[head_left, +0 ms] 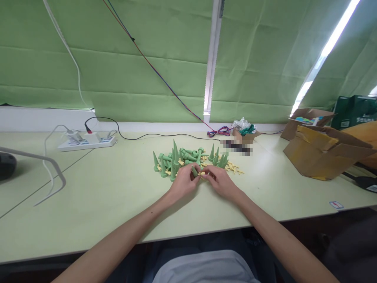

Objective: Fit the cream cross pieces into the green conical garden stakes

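My left hand [185, 181] is closed around a green plastic cone-shaped spike [194, 171], its tip pointing up and to the left. At the spike's lower end, my right hand [220, 180] pinches a small yellow plastic piece [202, 173]; the two parts meet between my fingertips, and whether they are joined I cannot tell. Just behind my hands lies a heap of green spikes [188, 154], some upright and others on their sides. Several upright spikes [163, 167] by my left hand have yellow pieces near them. Loose yellow pieces [234, 168] are scattered beyond my right hand.
A white power strip [88, 141] with plugs and cables lies at the back left. Cardboard boxes [321, 151] stand on the right. A small box [246, 136] holding clear plastic and green material sits at the back, near a coiled cable [219, 131]. The table's edge [194, 237] runs before me.
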Demonstrator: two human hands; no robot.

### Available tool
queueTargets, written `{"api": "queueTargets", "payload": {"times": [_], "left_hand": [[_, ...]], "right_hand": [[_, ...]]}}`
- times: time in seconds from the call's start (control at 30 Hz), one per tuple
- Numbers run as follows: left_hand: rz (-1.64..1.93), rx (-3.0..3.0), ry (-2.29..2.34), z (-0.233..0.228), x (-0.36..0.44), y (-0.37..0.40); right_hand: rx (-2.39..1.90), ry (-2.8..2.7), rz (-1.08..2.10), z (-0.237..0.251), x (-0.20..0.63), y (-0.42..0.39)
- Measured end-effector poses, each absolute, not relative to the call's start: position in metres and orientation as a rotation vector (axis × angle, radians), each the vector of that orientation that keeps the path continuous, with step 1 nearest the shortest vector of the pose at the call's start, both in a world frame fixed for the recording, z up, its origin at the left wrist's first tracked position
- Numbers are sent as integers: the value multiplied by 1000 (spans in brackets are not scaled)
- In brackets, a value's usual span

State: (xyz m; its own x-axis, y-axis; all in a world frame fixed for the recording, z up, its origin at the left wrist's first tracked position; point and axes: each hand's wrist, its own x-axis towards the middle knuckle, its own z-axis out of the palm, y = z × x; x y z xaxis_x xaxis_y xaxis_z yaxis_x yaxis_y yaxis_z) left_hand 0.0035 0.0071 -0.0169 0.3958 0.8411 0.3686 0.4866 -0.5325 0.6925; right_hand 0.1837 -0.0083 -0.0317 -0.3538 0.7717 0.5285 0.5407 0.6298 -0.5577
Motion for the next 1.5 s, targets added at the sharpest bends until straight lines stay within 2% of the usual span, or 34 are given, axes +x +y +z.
{"api": "queueTargets", "payload": {"times": [1.5], "left_hand": [[1016, 2162, 1120, -15, 4, 7]], "right_hand": [[-1080, -2018, 316, -31, 183, -9]]}}
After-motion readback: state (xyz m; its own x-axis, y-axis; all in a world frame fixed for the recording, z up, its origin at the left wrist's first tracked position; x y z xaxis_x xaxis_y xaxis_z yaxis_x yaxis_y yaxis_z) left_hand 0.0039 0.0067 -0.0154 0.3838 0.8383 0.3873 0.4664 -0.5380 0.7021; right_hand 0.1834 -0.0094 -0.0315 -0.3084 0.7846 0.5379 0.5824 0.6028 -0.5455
